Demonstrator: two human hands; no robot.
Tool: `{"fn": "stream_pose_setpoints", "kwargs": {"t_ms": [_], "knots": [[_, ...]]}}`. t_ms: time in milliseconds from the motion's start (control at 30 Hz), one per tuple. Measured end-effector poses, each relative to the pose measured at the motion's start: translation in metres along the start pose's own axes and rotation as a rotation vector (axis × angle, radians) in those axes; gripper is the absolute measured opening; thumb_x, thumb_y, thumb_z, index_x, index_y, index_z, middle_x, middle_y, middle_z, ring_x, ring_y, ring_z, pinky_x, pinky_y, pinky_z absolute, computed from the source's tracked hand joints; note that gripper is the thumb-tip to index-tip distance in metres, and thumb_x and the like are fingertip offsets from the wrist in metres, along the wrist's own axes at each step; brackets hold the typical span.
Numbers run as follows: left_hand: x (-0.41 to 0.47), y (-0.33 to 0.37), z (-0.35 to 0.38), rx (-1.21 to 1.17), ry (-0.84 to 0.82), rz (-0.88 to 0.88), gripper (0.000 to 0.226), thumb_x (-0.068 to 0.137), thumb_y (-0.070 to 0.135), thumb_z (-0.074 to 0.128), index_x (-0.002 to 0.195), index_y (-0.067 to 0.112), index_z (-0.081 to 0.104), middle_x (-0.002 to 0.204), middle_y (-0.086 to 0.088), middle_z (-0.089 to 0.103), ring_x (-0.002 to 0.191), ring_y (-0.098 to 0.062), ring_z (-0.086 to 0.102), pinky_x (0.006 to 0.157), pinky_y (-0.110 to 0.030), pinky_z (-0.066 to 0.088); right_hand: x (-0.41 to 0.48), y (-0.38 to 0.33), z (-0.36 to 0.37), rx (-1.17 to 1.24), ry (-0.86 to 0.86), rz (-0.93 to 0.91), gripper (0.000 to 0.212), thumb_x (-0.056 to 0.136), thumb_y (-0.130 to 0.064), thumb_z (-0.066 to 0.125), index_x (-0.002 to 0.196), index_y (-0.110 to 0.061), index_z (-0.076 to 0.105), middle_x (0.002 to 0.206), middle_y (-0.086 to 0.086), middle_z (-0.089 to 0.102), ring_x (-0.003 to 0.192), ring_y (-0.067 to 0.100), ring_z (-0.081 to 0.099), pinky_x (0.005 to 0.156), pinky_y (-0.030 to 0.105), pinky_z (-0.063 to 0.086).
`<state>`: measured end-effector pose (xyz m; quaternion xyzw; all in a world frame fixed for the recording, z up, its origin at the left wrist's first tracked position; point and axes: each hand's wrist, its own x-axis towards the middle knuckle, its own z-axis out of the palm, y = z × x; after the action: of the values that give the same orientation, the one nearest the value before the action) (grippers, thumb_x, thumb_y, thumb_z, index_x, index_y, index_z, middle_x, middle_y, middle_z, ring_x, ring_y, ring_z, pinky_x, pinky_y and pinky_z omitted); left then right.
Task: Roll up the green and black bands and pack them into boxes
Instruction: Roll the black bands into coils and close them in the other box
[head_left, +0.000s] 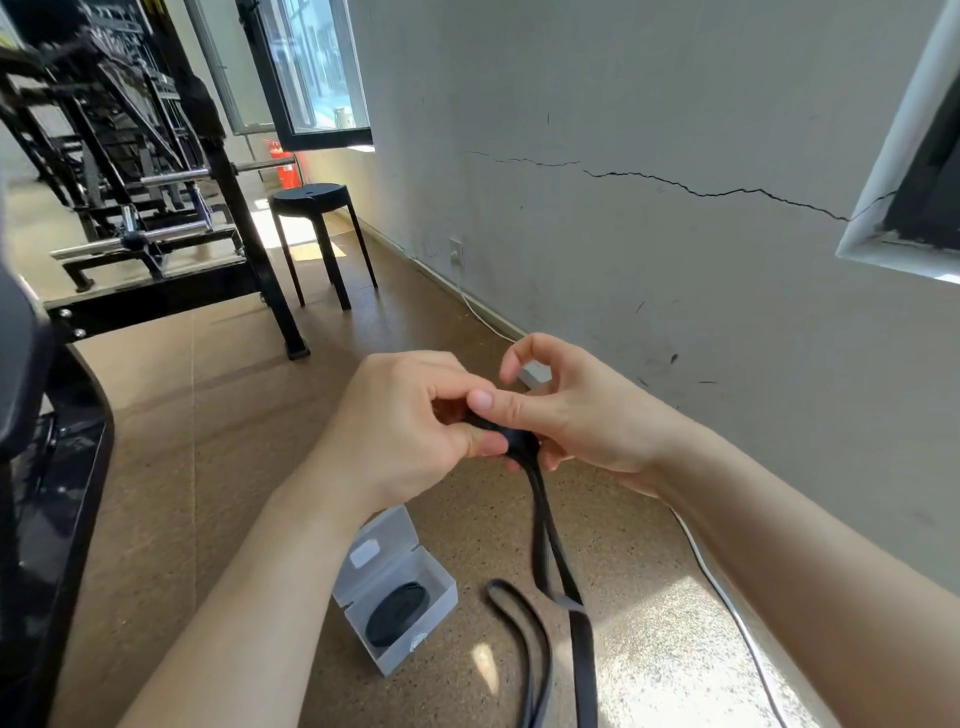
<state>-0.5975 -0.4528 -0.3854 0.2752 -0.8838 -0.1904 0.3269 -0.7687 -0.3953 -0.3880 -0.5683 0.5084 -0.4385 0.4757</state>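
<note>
Both hands meet in mid-air over the floor, pinching the end of a black band (545, 525). My left hand (405, 426) grips the small rolled start of it from the left. My right hand (561, 410) presses its thumb on the roll from the right. The rest of the black band hangs down in two strands and loops on the floor. Below my left forearm lies an open clear plastic box (395, 582) with a rolled black band (397, 613) inside it. No green band is in view.
A black stool (317, 228) stands by the wall ahead. Black gym equipment (130, 171) fills the left side, with a dark machine edge (57, 493) close on my left. A white cable (727, 597) runs along the wall base on the cork floor.
</note>
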Motion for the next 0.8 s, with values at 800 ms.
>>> {"fn": "stream_pose_setpoints", "kwargs": {"t_ms": [800], "knots": [[0.001, -0.012, -0.002, -0.497, 0.138, -0.259, 0.026, 0.061, 0.030, 0.074, 0.082, 0.016, 0.076, 0.073, 0.005, 0.069, 0.073, -0.011, 0.063, 0.066, -0.022, 0.047, 0.001, 0.005, 0.015, -0.398, 0.047, -0.132, 0.019, 0.085, -0.016, 0.073, 0.102, -0.011, 0.067, 0.071, -0.002, 0.070, 0.062, 0.019, 0.070, 0.055, 0.027, 0.056]]}}
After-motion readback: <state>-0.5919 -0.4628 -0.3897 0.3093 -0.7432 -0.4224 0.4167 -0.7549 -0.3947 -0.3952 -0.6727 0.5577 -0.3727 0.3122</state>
